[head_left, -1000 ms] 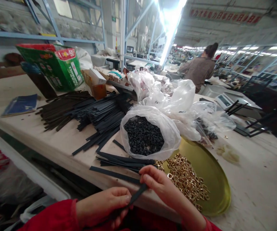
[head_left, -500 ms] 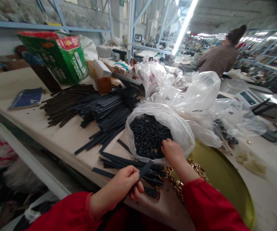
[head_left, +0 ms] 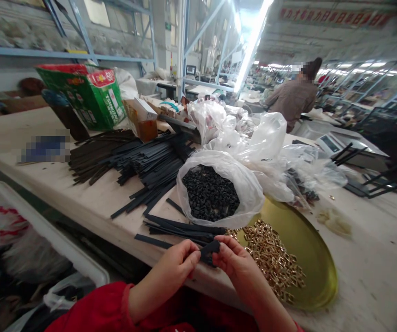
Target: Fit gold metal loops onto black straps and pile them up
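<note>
A dark strap runs between my two hands, just over the table's front edge. My left hand is closed on it, thumb on top, near its end. At that end my right hand pinches a small black loop against the strap; the fingers partly hide it. Behind the hands stands a white plastic bag, rolled open and full of small black loops. More black straps lie just beyond my left hand. Beside my right hand, gold buckles are heaped on a gold tray.
Bundles of black strips and brown strips lie at the left, before a green beer carton. Clear plastic bags crowd the back, with a scale to the right. A white bin stands lower left. A person is farther off.
My right hand has come out of the bag of loops and down to the strap's end, beside my left hand. The view has shifted, and more of the buckles and tray shows.
</note>
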The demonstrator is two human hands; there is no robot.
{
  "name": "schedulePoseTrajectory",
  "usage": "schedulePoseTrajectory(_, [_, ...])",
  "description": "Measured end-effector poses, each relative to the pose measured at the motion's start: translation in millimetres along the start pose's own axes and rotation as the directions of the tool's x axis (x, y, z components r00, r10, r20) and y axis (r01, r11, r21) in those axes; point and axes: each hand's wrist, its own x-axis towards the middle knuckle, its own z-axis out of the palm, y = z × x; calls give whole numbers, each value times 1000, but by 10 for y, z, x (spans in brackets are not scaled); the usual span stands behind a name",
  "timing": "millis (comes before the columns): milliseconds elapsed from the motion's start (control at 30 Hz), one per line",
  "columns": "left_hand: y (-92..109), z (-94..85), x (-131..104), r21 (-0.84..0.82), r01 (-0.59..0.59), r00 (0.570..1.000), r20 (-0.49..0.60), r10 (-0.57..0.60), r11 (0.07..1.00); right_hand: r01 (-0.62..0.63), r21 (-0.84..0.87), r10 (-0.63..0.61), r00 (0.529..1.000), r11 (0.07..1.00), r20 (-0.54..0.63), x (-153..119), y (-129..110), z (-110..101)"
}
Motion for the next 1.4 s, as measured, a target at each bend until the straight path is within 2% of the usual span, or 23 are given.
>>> schedulePoseTrajectory(100, [24, -9, -68, 151, -61, 997, -38, 67, 987, -28, 129, 29, 1000, 991, -7, -69, 71, 14])
schedulePoseTrajectory(233, [82, -16, -157, 239, -28, 999, -11, 32, 971, 0, 115, -2, 1000, 993, 17, -115, 122, -22])
schedulePoseTrajectory(467, [75, -5, -190, 427, -116, 993, 76, 92, 897, 93, -108, -85, 993, 990, 76, -176, 202, -68])
schedulePoseTrajectory(600, [64, 32, -174, 507, -152, 988, 86, 126, 848, 101, -192, -94, 995, 976, 45, -184, 269, -38])
schedulePoseTrajectory(700, [40, 75, -170, 542, -169, 986, 94, 140, 824, 163, -271, -154, 987, 949, 53, -184, 351, -19])
schedulePoseTrajectory(767, [12, 87, -170, 534, -166, 986, 106, 129, 829, 208, -321, -185, 978, 924, 100, -180, 387, -34])
schedulePoseTrajectory(833, [-18, 70, -175, 495, -156, 985, 139, 99, 855, 202, -340, -170, 978, 919, 121, -172, 384, -75])
schedulePoseTrajectory(967, [-52, 0, -188, 310, -79, 971, 241, 2, 948, 124, -278, -111, 992, 952, 62, -170, 339, -140])
schedulePoseTrajectory(1133, [-82, 53, -127, 60, -47, 983, 181, 35, 997, 2, -54, 5, 992, 999, 130, -178, 477, -12])
schedulePoseTrajectory(1200, [-115, 72, -80, 26, -39, 982, 187, 34, 999, 52, -144, -30, 989, 988, 145, -144, 458, -39])
schedulePoseTrajectory(1233, [-136, 70, -54, 32, -35, 981, 192, 28, 999, 118, -256, -84, 986, 959, 141, -116, 398, -98])
schedulePoseTrajectory(1267, [-160, 61, -26, 50, -29, 981, 192, 19, 998, 203, -413, -159, 977, 888, 140, -79, 305, -184])
schedulePoseTrajectory(1300, [-185, 48, 1, 73, -20, 982, 187, 6, 997, 266, -589, -235, 963, 763, 130, -32, 186, -293])
schedulePoseTrajectory(1333, [-209, 36, 26, 95, -10, 984, 178, -7, 995, 274, -764, -308, 946, 584, 103, 24, 54, -413])
schedulePoseTrajectory(1367, [-229, 28, 49, 113, 1, 986, 164, -19, 994, 232, -917, -392, 915, 325, 93, 87, -77, -534])
schedulePoseTrajectory(1400, [-243, 27, 69, 124, 7, 989, 149, -26, 992, 127, -992, -440, 891, 8, 111, 154, -193, -644])
